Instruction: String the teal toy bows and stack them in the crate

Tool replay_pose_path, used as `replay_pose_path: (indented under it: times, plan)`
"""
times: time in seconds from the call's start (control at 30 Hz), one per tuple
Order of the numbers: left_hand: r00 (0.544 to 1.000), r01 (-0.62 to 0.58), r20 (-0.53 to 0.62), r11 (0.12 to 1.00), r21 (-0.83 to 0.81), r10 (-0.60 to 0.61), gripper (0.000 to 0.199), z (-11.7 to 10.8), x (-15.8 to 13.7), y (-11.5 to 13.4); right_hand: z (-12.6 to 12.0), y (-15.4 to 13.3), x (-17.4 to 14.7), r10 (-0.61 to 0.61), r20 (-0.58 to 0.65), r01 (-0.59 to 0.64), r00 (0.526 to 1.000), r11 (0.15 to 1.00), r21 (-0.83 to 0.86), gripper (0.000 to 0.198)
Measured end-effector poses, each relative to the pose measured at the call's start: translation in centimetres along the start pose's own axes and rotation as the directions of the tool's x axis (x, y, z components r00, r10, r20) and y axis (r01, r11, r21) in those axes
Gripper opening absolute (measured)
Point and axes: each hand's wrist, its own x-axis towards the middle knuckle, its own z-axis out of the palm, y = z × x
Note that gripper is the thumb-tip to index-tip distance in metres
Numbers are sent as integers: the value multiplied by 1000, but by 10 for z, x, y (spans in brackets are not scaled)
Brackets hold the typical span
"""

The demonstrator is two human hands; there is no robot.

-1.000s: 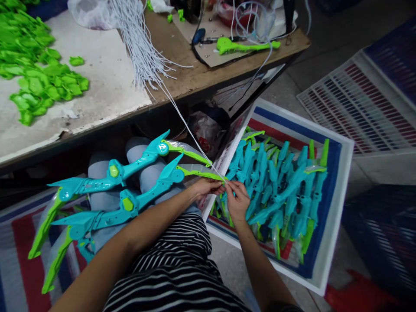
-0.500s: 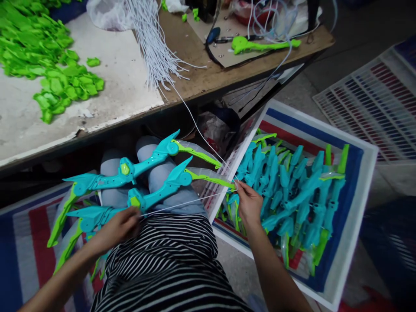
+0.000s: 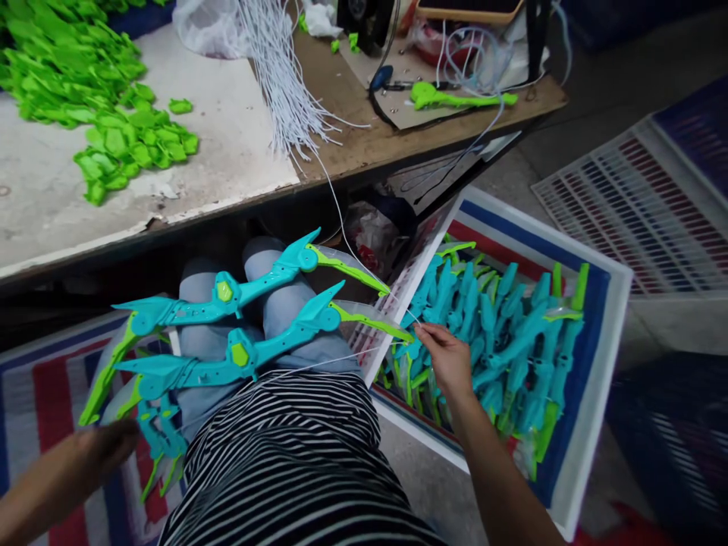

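Note:
Two turquoise toy bows with lime-green limb ends lie side by side across my lap: a farther bow (image 3: 187,309) and a nearer bow (image 3: 193,371). My right hand (image 3: 452,360) pinches a white string (image 3: 335,358) at the nearer bow's right tip. From there the string runs left, low across the lap, toward my left hand (image 3: 108,447). That hand is blurred, fingers curled, near the nearer bow's left tip. Another white string (image 3: 341,212) stretches from the table to the bows' right tips. Smaller turquoise and green parts (image 3: 162,432) lie below the nearer bow.
A white crate (image 3: 617,303) full of similar bows stands to the right. On the table (image 3: 227,152) ahead are a heap of lime-green pieces (image 3: 130,144), a bundle of white strings (image 3: 284,91) and a green part (image 3: 455,98). A striped sheet (image 3: 51,402) lies at the left.
My left hand has moved left and down, from the nearer bow's middle to its left end. My right hand stays at the right tip. The view has shifted slightly.

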Motion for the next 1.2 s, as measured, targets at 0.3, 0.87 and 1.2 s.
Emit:
replay_pose_path:
  times: [0.3,0.87,1.2]
  plan:
    - [888,-455,56,890,-27,456,50,24,108,191,35,-49,24,-43,138,28,989,993,113,35]
    - [904,22,322,722,-692,281,19,81,198,293,56,-46,37,-172,265,200,949,976,-81,30]
    - [637,409,605,455,-791,478,10,130,233,331,61,-33,38,-536,264,591,802,774,-226,21]
